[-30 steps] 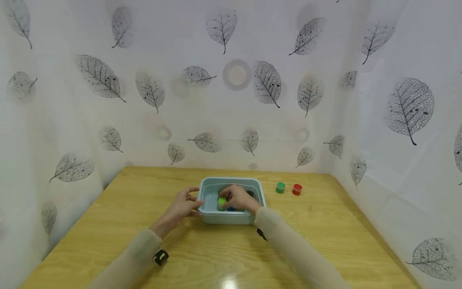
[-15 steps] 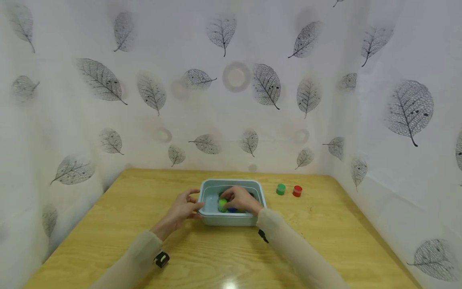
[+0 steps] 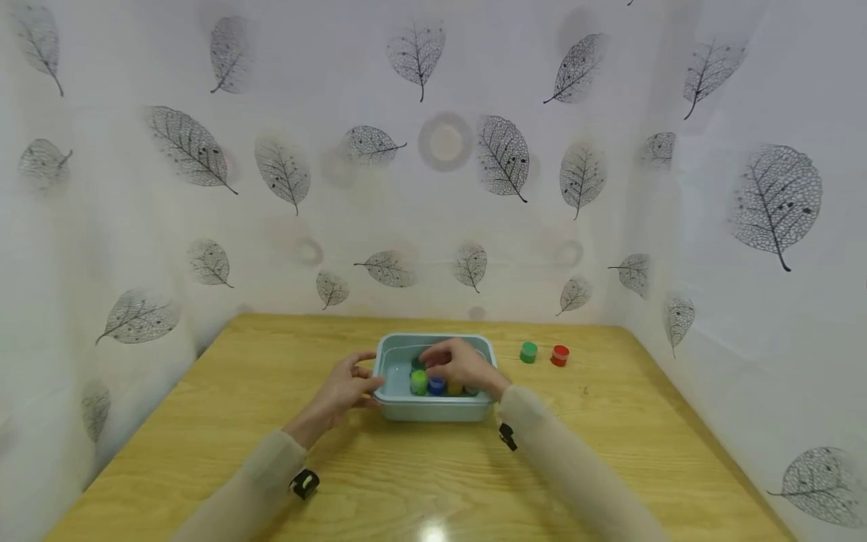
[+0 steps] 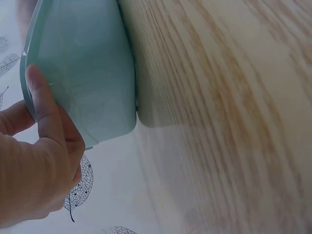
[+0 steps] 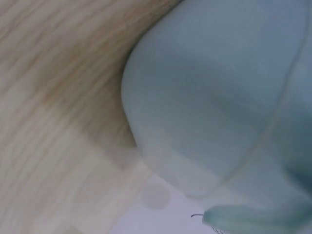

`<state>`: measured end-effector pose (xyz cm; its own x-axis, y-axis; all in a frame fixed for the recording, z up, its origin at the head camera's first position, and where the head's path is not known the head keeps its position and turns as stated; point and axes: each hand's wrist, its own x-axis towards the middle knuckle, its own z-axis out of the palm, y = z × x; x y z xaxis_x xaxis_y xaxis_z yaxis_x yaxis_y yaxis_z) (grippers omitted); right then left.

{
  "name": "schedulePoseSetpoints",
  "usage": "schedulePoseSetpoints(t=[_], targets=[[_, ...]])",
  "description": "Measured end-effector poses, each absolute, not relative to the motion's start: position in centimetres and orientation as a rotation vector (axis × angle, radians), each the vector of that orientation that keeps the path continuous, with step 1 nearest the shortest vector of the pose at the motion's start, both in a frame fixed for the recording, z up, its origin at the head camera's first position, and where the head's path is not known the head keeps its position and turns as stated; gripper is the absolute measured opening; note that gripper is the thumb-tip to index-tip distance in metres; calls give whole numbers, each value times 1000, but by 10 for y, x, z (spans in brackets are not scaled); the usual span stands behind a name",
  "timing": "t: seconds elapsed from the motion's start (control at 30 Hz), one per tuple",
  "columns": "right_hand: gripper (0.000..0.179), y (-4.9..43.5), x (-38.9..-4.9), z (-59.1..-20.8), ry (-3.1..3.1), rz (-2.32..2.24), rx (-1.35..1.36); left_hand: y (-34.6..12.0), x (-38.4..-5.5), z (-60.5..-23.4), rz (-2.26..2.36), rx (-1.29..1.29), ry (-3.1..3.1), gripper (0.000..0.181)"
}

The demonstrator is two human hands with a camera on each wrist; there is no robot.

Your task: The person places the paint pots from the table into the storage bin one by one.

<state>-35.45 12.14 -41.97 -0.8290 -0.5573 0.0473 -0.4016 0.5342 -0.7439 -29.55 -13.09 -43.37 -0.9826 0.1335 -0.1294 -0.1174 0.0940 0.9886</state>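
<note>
A light blue-green plastic basin (image 3: 433,411) stands on the wooden table. My left hand (image 3: 347,385) grips its left end, thumb on the rim; the left wrist view shows the left hand (image 4: 46,146) with fingers at the basin wall (image 4: 97,63). Above the inside hovers my right hand (image 3: 462,363), fingers loosely bent and apart from the lime-green tub (image 3: 418,382). Beside that tub sit a blue tub (image 3: 436,386) and a yellow one (image 3: 454,388). A dark green tub (image 3: 416,364) shows behind. The right hand partly hides the contents.
On the table (image 3: 596,436), right of the basin, stand a small green tub (image 3: 528,352) and a red tub (image 3: 559,355). A leaf-patterned curtain (image 3: 433,211) hangs behind and at both sides. The right wrist view mostly shows the basin's outer wall (image 5: 209,97).
My right hand has let go of the lime-green tub and moved up and right, uncovering the blue and yellow tubs. The left hand keeps its grip on the basin.
</note>
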Motion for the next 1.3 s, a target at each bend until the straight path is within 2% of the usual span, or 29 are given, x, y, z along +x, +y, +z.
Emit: schedulePoseSetpoints(t=[0.5,0.7,1.03,1.3], targets=[[38,163,-360,-410,2463,-1435,-690,-133,-294,-428,1995,60,2162,64],[35,180,-363,-411,2473,-1563,-547,-134,-297,-432,1985,68,2158,64],[33,208,-366,-409,2506,-1667,-568,-137,-297,-432,1965,115,2148,65],[31,236,-373,-417,2597,-1674,-481,-136,-299,-432,1959,98,2164,63]])
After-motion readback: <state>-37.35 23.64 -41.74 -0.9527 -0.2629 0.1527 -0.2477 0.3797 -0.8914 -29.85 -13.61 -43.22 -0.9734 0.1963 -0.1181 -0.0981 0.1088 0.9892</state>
